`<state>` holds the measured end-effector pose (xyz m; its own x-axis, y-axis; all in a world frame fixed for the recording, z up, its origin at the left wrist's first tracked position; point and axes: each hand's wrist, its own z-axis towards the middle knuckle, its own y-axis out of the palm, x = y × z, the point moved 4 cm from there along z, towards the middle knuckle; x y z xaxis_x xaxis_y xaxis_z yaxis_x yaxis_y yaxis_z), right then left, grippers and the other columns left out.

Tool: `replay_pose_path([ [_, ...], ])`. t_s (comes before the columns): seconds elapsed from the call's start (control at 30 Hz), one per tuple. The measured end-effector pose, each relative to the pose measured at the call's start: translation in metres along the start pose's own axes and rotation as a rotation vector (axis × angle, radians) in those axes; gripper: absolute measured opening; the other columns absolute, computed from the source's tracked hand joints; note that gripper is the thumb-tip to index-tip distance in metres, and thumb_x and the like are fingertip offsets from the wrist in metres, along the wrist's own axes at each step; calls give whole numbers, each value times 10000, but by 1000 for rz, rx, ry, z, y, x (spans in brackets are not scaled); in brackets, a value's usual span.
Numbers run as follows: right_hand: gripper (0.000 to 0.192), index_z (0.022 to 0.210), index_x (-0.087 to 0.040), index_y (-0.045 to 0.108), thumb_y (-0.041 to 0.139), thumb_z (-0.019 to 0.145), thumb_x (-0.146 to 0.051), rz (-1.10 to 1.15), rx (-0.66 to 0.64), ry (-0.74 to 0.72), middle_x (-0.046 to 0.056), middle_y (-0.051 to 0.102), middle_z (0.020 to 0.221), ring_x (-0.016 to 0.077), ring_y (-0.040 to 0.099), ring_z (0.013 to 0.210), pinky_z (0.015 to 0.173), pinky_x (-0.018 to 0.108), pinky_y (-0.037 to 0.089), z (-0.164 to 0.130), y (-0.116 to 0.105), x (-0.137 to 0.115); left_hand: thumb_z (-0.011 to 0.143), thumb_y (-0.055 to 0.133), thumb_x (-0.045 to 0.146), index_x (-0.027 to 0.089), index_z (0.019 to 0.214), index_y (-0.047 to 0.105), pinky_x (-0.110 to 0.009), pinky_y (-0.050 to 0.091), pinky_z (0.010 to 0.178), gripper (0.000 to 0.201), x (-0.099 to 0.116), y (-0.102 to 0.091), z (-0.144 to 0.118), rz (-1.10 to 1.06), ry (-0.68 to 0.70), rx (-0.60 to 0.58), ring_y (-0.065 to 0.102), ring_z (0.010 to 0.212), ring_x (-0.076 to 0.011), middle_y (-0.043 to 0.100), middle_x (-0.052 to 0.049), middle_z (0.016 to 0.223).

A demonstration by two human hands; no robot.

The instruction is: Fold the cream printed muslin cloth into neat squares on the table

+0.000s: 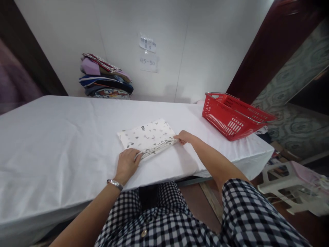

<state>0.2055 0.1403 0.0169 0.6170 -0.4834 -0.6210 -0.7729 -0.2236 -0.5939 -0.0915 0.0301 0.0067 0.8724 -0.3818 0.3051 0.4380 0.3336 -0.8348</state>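
Note:
A white cloth [147,135] printed with small grey and black figures lies folded in several layers on the white-covered table [77,147]. At its near left corner, my left hand [128,164] is closed on the folded edge, thumb towards the layers. The near right corner is pinched between the fingers of my right hand [183,137]. Between the two hands the stacked layers of the near edge show, slightly raised. What kind of cloth item it is cannot be made out.
A red plastic basket [223,118] with metal handles stands at the table's right end. Folded clothes [106,77] are piled at the back left against the wall. Paper signs [148,62] hang on the wall. A white plastic stool [280,181] stands on the floor at right.

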Motion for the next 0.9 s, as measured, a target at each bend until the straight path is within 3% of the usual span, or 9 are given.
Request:
replay_pose_path([
  [0.43, 185, 709, -134, 586, 743, 647, -210, -16, 26, 40, -27, 483, 416, 108, 468, 392, 402, 228, 425, -7, 2, -12, 891, 427, 339, 184, 838, 614, -369, 389, 789, 248, 0, 0, -1, -22, 4, 12, 565, 845, -235, 647, -75, 850],
  [0.67, 167, 695, -139, 553, 689, 723, -232, 119, 43, -86, -10, 541, 467, 108, 527, 435, 440, 201, 444, 3, -5, -17, 874, 476, 396, 191, 878, 623, -383, 387, 813, 253, 4, -1, -3, 1, 18, 30, 569, 882, -241, 657, -74, 889],
  [0.9, 192, 725, -154, 544, 715, 717, -241, 118, 99, -168, -46, 520, 490, 99, 524, 461, 472, 195, 423, 16, 1, 5, 898, 437, 352, 195, 831, 604, -382, 381, 797, 240, 6, 0, -5, 16, 38, 10, 553, 844, -234, 637, -73, 848],
])
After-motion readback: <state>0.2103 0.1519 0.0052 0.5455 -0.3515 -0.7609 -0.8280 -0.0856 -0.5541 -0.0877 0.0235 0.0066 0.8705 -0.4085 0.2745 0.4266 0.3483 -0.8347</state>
